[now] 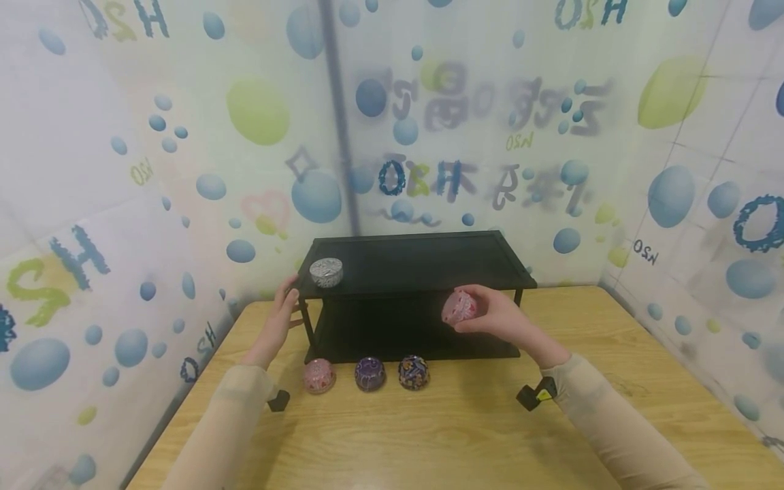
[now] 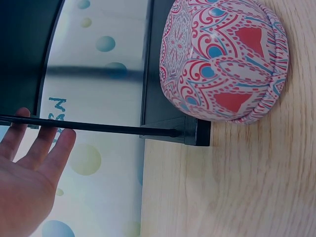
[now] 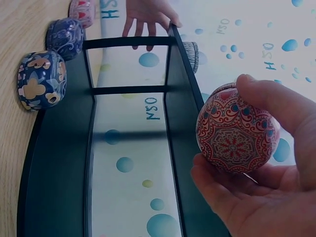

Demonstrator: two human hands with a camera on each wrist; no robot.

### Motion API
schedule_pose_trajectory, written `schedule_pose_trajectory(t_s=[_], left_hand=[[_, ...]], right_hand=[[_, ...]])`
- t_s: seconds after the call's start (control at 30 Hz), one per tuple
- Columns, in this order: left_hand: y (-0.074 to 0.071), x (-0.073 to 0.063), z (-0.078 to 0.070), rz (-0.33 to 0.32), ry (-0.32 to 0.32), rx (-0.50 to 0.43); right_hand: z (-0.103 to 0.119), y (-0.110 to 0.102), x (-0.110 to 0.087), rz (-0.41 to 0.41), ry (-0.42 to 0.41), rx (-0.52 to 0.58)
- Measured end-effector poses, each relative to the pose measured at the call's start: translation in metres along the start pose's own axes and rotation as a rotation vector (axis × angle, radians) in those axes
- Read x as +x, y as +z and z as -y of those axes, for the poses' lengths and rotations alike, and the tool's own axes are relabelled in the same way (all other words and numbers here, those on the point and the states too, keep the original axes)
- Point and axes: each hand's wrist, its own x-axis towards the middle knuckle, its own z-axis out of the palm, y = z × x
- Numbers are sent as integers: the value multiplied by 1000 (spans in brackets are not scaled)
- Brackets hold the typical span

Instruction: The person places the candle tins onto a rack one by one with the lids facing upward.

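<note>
My right hand (image 1: 499, 314) grips a small round tin (image 3: 236, 133) with a red, white and blue pattern, fingers and thumb around its sides. It is held in front of the upper shelf of a black two-tier rack (image 1: 416, 262), near its right end. My left hand (image 1: 282, 316) is at the rack's left end, its straight fingers touching the thin post in the left wrist view. On the upper shelf at the left sits a black-and-white patterned tin (image 1: 327, 272). A pink patterned tin (image 2: 224, 59) stands on the table by the rack's left front corner.
A purple tin (image 1: 370, 374) and a dark blue floral tin (image 1: 414, 373) line up with the pink one along the rack's front edge. Wooden tabletop (image 1: 392, 435) extends in front. A curtain (image 1: 257, 190) with blue and green dots hangs behind and at both sides.
</note>
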Motion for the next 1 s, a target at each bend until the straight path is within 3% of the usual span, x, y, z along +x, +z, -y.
schedule_pose_trajectory(t_s=[0.17,0.4,0.53,0.8,1.0], left_hand=[[-1,2,4,3,10,2],[-5,14,29,-14,4,5],[-5,16,34,-23,21,21],[-5,16,34,-30,25,21],[-3,10,20,-10,8,-12]], right_hand=[[2,0,1,7,1,28],[9,0,1,9,-1,74],[12,-1,2,13,3,84],[15,-1,9,16,-4,141],[17,1,15,8,-15,165]])
